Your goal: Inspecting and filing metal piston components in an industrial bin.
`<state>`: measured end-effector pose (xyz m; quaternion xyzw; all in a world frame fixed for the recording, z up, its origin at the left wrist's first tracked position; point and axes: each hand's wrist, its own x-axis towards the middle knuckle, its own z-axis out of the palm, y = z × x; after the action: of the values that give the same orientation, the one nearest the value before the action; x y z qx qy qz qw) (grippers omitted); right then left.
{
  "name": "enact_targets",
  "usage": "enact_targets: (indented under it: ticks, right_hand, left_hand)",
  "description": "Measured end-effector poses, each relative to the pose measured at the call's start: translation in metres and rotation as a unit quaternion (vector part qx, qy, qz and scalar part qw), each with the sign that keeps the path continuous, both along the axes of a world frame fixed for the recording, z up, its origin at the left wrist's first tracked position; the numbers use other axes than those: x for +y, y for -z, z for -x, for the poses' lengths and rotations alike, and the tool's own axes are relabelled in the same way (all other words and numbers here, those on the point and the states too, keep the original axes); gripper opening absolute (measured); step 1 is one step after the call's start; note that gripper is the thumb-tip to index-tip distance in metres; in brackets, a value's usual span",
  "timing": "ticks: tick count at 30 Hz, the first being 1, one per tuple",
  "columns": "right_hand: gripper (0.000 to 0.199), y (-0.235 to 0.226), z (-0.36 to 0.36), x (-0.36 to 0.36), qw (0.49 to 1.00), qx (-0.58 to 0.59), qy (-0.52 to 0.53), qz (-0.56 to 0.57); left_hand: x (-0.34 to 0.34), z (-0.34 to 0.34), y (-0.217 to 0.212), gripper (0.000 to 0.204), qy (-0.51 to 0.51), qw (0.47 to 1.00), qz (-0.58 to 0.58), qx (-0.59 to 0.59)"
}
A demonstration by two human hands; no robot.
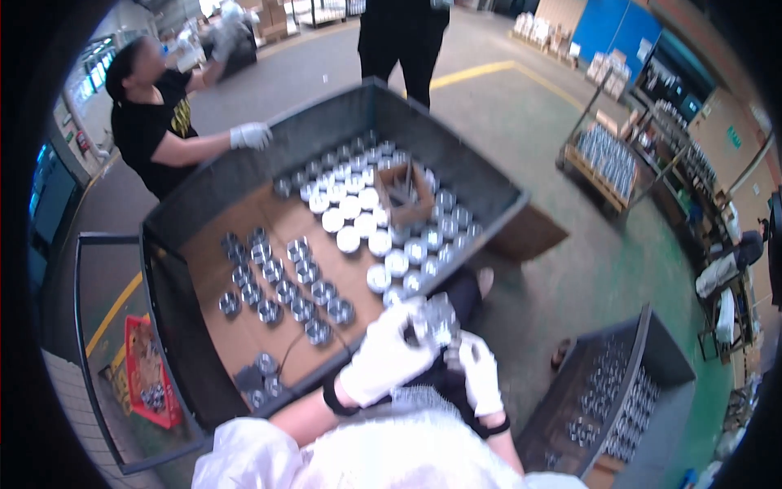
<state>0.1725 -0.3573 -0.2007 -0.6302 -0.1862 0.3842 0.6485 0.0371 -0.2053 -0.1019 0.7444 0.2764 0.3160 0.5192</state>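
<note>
My left hand (389, 346), in a white glove with a black band at the wrist, grips a shiny round metal part (441, 321) in front of my body. Just below and right of that part is my gloved right hand (479, 373), its fingers curled; whatever lies between them is too small and blurred to name. Beyond my hands, a large dark metal bin (444, 134) lined with cardboard (213, 281) carries rows of similar shiny metal parts (287, 292). Paler round pieces (349, 239) stand on its far right side, around a small cardboard box (411, 213).
A co-worker (155, 122) rests a gloved hand on the bin's far left rim; another person (405, 45) stands behind it. A second dark bin (643, 350) with metal parts is at lower right. A red crate (167, 399) sits at lower left, beside a black metal frame (79, 326).
</note>
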Motion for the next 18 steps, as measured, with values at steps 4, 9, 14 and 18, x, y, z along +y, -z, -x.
enact_targets:
  ticks: [4, 9, 14, 18]
  right_hand:
    - [0.046, -0.028, -0.002, 0.015, 0.998, 0.056, -0.004, -0.024]
    - [0.068, -0.06, 0.007, 0.024, 0.972, 0.198, -0.063, -0.112]
    - [0.065, -0.056, 0.012, 0.033, 0.903, 0.38, -0.102, -0.171]
    - [0.058, -0.041, 0.013, 0.03, 0.884, 0.426, -0.069, -0.18]
  left_hand:
    - [0.018, -0.007, 0.0, 0.045, 0.018, 0.991, 0.124, -0.043]
    - [0.015, -0.012, 0.011, 0.055, 0.035, 0.994, 0.101, -0.016]
    - [-0.001, -0.016, 0.029, 0.048, 0.037, 0.994, 0.083, -0.055]
    - [0.0, -0.022, 0.035, 0.044, 0.06, 0.997, -0.048, -0.012]
